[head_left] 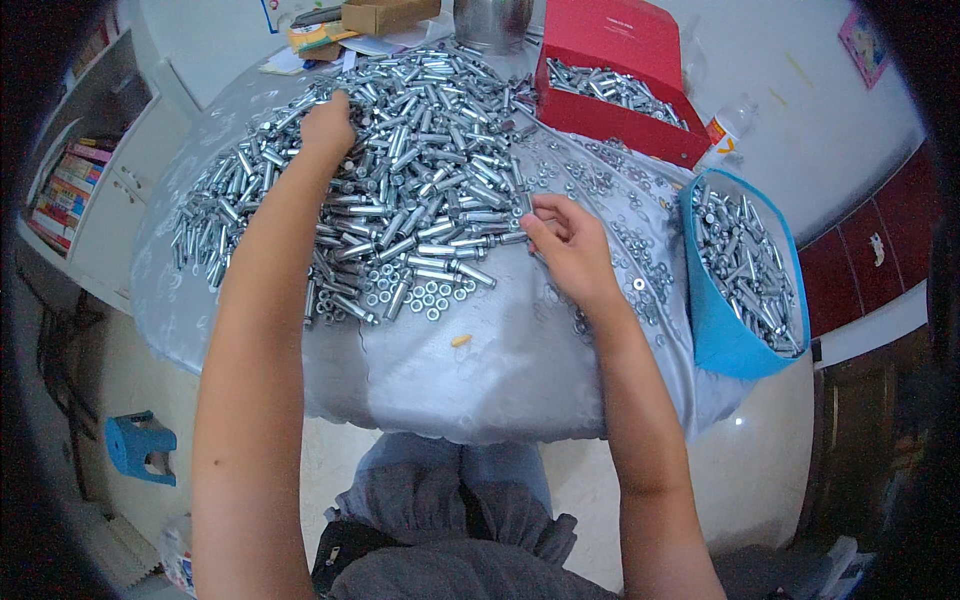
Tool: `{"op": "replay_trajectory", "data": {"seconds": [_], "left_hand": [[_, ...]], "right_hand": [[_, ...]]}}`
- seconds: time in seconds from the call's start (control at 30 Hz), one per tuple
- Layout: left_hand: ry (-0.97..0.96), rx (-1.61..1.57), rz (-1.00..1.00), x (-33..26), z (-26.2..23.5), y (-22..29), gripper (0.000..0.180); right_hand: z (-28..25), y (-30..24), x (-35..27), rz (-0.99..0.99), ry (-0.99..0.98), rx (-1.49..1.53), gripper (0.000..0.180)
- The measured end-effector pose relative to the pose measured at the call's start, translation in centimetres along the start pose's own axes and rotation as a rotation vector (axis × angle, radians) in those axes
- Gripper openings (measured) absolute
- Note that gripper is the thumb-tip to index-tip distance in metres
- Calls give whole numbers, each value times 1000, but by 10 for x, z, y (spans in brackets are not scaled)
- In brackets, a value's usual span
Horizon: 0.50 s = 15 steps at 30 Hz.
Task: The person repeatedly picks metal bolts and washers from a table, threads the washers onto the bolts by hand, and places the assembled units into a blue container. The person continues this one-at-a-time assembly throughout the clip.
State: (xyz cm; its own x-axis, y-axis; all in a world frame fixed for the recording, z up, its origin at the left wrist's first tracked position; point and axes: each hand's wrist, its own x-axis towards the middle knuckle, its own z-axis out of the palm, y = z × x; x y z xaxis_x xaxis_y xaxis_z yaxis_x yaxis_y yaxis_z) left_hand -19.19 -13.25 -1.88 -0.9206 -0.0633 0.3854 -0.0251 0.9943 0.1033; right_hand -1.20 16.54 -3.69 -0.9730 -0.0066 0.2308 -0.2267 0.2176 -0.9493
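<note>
A wide heap of silvery metal expansion bolts point(420, 160) covers the middle and far part of the table. My left hand point(328, 126) reaches to the heap's far left, its fingers curled down among the bolts. The back of the hand hides its fingertips and anything in them. At the heap's right edge, my right hand point(570, 248) is closed, thumb and fingers pinching an expansion bolt point(524, 204). Several loose nuts point(430, 300) lie at the heap's near edge. Small washers point(640, 265) are scattered on the cloth right of my right hand.
A red box point(620, 125) with its lid up holds bolts at the back right. Nearer stands a blue bin point(715, 320) full of bolts, with a plastic bottle point(735, 122) behind it. A metal pot point(492, 22) and cardboard box point(388, 15) stand behind the heap. A blue stool point(140, 448) stands left.
</note>
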Motion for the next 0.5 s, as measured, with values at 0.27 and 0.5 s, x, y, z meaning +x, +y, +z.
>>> {"op": "replay_trajectory", "data": {"seconds": [0.27, 0.5], "left_hand": [[-105, 69, 18, 4, -1, 9, 26], [-105, 236, 51, 2, -3, 14, 24]], "right_hand": [[-7, -3, 1, 21, 6, 27, 27], [-6, -5, -2, -34, 20, 21, 27]]}}
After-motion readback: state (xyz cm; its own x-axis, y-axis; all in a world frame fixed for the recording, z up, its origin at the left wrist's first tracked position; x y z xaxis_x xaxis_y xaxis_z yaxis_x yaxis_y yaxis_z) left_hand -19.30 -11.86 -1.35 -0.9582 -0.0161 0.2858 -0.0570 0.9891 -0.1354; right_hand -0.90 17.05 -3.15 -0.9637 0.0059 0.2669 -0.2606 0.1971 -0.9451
